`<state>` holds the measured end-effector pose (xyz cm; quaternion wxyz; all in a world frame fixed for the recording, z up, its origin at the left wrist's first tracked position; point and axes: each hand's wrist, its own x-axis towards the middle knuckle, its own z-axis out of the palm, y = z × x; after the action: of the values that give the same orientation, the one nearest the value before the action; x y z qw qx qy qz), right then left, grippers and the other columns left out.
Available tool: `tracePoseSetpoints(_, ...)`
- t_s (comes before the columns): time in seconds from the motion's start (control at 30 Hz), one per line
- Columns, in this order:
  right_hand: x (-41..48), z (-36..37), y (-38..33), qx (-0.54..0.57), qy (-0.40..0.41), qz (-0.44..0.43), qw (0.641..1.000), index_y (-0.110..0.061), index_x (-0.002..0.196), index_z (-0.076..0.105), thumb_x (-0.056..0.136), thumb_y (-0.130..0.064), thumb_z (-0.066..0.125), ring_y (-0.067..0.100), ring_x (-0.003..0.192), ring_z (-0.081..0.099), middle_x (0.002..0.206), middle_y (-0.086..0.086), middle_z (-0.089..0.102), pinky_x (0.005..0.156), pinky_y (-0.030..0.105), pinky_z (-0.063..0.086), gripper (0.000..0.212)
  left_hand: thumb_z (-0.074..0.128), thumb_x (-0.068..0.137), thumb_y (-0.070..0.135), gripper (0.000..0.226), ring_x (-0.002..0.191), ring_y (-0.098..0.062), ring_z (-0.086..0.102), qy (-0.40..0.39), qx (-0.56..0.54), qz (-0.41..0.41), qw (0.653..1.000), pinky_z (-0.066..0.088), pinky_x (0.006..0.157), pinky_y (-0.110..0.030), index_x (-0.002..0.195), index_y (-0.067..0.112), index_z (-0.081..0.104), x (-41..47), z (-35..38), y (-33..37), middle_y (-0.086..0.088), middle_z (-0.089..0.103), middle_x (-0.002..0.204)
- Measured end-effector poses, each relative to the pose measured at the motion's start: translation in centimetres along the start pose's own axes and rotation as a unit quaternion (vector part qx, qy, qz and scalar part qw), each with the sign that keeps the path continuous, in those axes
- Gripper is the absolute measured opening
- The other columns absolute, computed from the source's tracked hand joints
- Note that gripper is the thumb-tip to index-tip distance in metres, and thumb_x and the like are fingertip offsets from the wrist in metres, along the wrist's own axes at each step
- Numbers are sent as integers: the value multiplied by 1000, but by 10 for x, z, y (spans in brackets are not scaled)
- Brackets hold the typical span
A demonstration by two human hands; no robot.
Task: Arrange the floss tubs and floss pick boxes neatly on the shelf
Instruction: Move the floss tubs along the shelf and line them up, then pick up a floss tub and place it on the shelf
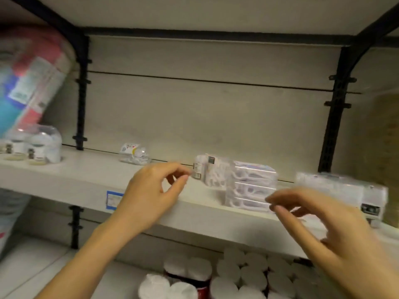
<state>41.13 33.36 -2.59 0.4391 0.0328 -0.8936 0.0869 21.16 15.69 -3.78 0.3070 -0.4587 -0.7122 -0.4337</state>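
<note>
Floss pick boxes (252, 169), clear, seemingly full of white picks (243, 189), on shelf (75, 175); left hand (151, 190) and right hand (323, 221) loose, empty.

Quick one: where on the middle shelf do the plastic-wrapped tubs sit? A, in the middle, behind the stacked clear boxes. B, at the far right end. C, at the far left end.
C: the wrapped tubs stand at the left end of the shelf, well left of the stacked clear boxes near the middle.
</note>
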Motion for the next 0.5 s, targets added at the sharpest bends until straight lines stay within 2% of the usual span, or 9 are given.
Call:
tracePoseSetpoints(0.1,20,42,-27,27,-38,-7,999,-37,96,64,84,-42,46,-8,86,62,92,-27,65,73,10,48,22,61,87,30,9,76,-18,64,-15,-19,-40,999,52,64,-35,91,36,66,1,-27,-45,13,68,84)
tracePoseSetpoints(0.17,35,71,-46,25,-50,0,998,-37,96,64,85,-40,45,-8,87,61,91,-27,64,74,9,47,22,61,87,31,8,76,-23,64,-27,-21,-44,998,50,62,-36,90,37,66,4,-45,-71,12,68,84)
tracePoseSetpoints(0.3,80,124,-73,-8,-47,28,998,-36,100,63,90,-27,53,-6,88,61,95,-25,65,77,12,48,17,61,87,26,10,80,-12,62,-57,-11,-26,998,49,70,-32,89,34,67,14,-77,-121,14,69,83)
tracePoseSetpoints(0.37,110,144,-80,-35,-52,55,997,-33,106,63,92,-24,52,-4,90,60,100,-20,66,81,11,47,20,59,87,28,11,81,-9,60,-74,10,-13,997,47,68,-24,92,32,68,18,-90,-144,16,67,82)
tracePoseSetpoints(0.43,140,162,-84,-54,-73,77,993,-29,110,63,93,-24,50,2,92,61,103,-14,67,84,16,48,22,58,88,29,11,85,-5,56,-90,20,-16,996,43,63,-19,91,34,67,23,-101,-165,18,65,81)
tracePoseSetpoints(0.5,167,179,-86,-81,-122,95,985,-26,113,62,93,-24,50,8,96,62,108,-8,67,88,25,49,24,58,88,32,11,85,-4,56,-102,26,-21,994,43,63,-20,85,39,65,30,-109,-186,18,65,79)
